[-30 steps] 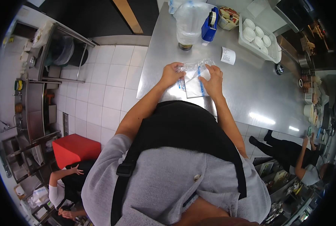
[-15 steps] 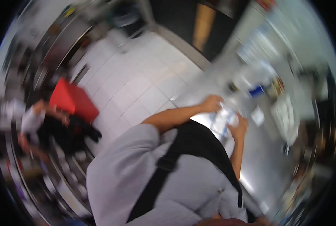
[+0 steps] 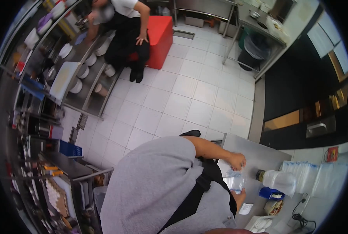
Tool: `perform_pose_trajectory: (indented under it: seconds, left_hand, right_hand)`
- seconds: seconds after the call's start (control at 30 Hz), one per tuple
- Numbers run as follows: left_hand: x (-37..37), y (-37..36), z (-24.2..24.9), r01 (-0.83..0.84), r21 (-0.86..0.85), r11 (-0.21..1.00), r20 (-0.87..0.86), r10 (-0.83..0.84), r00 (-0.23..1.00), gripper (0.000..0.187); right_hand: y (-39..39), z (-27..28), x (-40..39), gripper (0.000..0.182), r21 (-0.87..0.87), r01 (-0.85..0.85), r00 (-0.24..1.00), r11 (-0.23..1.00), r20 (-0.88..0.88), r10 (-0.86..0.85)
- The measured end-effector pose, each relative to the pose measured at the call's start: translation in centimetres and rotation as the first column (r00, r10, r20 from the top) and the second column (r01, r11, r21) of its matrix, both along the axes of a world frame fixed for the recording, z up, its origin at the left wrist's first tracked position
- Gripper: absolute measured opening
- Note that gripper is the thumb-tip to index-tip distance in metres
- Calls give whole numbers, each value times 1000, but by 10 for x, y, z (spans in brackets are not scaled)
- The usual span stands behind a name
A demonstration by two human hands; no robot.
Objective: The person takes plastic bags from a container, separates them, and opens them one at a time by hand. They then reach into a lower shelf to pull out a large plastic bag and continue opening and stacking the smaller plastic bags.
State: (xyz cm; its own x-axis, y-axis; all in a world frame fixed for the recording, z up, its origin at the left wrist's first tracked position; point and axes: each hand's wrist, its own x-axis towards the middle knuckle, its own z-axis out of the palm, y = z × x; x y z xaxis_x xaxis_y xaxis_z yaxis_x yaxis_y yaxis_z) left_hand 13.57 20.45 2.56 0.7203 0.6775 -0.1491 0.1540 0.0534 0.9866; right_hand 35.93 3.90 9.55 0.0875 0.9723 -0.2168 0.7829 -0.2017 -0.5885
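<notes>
My left hand (image 3: 236,160) is closed at the top end of a clear plastic bag (image 3: 234,181), over the steel table (image 3: 254,150). On the bag's lower edge, my right hand (image 3: 239,197) pinches the plastic near a corner. The bag looks see-through with pale blue marks; its contents cannot be made out. A white paper slip (image 3: 246,208) lies beside my right hand. Further right stand a jar with a dark lid (image 3: 261,175) and a blue box (image 3: 270,193).
A person (image 3: 125,35) sits on a red box (image 3: 159,42) beside steel shelves (image 3: 94,74) with bowls. A black bin (image 3: 253,52) stands under a far table. Plastic bags (image 3: 298,171) hang on the right wall. A black cable (image 3: 298,218) lies at lower right.
The view has swung left and sharpened, so the seated person and shelves show more fully. Both my hands remain at the plastic bag, now lower in the frame.
</notes>
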Motion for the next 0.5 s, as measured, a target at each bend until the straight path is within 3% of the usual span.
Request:
perform_pose_trajectory:
  seconds: [0.07,0.13,0.17,0.2,0.27,0.3,0.4,0.47,0.5]
  left_hand:
    - [-5,-2,-15,-82,196,977,33,77,997,29]
    - [-18,3,-54,-65,348,935,0,69,998,26]
    - [8,-1,-61,-9,422,906,18,2,1000,25]
    - [33,-12,-51,41,318,947,15,-48,999,24]
    - [-12,-15,-30,46,113,993,-77,-37,996,21]
    - [-24,-21,-4,-29,226,974,-69,46,997,15]
    - [-23,-16,-8,37,-103,994,-56,-42,998,8]
    - [-27,-12,-2,26,-107,994,-31,-29,999,8]
    - [-24,-13,-1,35,-114,993,-12,-37,999,8]
  right_hand:
    - [3,-37,16,46,279,-124,992,952,53,113]
    - [8,-5,-3,41,-28,-109,950,994,-297,96]
    - [6,0,-8,39,-105,-77,972,991,-231,51]
    - [1,8,0,36,-188,-47,989,981,-150,19]
    - [-1,-4,-6,29,-103,-7,957,995,-290,-23]
    - [-7,-6,-3,28,-78,31,928,997,-368,-57]
    - [-32,1,21,29,-24,235,883,972,-412,-224]
    - [-42,18,27,34,48,341,877,939,-375,-300]
    - [-44,18,23,41,119,571,776,812,-403,-486]
